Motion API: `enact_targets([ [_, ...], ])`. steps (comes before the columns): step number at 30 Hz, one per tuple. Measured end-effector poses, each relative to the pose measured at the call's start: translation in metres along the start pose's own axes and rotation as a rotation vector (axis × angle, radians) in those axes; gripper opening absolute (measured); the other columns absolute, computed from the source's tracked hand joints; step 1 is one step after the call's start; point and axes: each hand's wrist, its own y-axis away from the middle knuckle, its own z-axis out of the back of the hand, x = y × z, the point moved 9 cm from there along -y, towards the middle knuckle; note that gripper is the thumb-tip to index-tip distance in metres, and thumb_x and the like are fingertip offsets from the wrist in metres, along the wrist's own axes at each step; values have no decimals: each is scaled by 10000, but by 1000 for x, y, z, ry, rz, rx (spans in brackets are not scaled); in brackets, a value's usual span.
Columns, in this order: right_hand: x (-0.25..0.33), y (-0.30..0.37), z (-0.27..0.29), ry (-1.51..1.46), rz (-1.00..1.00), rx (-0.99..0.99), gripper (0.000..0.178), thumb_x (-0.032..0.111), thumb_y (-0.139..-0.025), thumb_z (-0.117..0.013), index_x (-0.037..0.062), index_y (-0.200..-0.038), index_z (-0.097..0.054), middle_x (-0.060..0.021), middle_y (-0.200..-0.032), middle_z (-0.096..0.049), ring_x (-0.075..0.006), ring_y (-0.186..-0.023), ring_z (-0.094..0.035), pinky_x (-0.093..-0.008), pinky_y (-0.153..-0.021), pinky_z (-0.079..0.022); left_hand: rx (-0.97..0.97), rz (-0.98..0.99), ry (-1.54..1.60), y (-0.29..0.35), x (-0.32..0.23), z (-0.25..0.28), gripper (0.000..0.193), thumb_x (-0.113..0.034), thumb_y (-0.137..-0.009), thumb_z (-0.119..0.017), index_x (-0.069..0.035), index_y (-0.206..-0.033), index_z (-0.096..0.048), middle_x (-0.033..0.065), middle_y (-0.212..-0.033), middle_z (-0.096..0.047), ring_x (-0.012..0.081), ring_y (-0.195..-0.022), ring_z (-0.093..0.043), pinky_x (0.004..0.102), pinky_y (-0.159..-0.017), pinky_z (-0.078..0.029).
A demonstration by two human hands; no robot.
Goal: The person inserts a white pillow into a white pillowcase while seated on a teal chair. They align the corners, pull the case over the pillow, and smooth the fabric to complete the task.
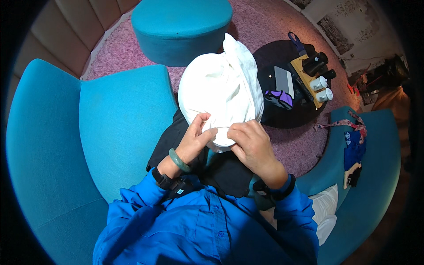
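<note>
A white pillow in a white case (221,84) rests on my lap, its far end bunched into a peak. My left hand (195,139) pinches the near edge of the white fabric with thumb and fingers. Beside it, my right hand (252,143) grips the same edge, the fingers curled over the cloth. Both hands meet at the pillow's near end. A green bangle and a dark wrist device sit on my left wrist, and a dark band on my right. Black cloth (223,170) lies under the pillow on my lap.
I sit on a curved teal sofa (119,119). A teal round ottoman (181,26) stands ahead on a pink rug (265,22). A dark round table (287,115) at right carries a wooden tray with small bottles, a grey card and purple cloth. Another white pillow (324,207) lies at my right.
</note>
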Motion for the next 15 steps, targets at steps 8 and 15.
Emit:
enact_targets([
  [8, -11, -3, -21, 51, -14, 119, 278, 124, -703, -757, 100, -954, -640, -68, -903, -590, -270, -876, -557, -374, -764, -455, 8, 190, -17, -6, 4, 1, 303, -197, -932, -647, -7, -1167, -635, 60, -1076, -674, 112, -992, -608, 288, -910, -473],
  [15, -2, 8, -12, 47, 40, 195, 301, 162, -653, -780, 63, -896, -632, -102, -843, -572, -295, -842, -554, -401, -738, -454, 14, 214, 235, -18, -23, -13, 366, -182, -903, -665, 25, -1201, -616, 97, -1127, -682, 170, -1002, -636, 321, -930, -480],
])
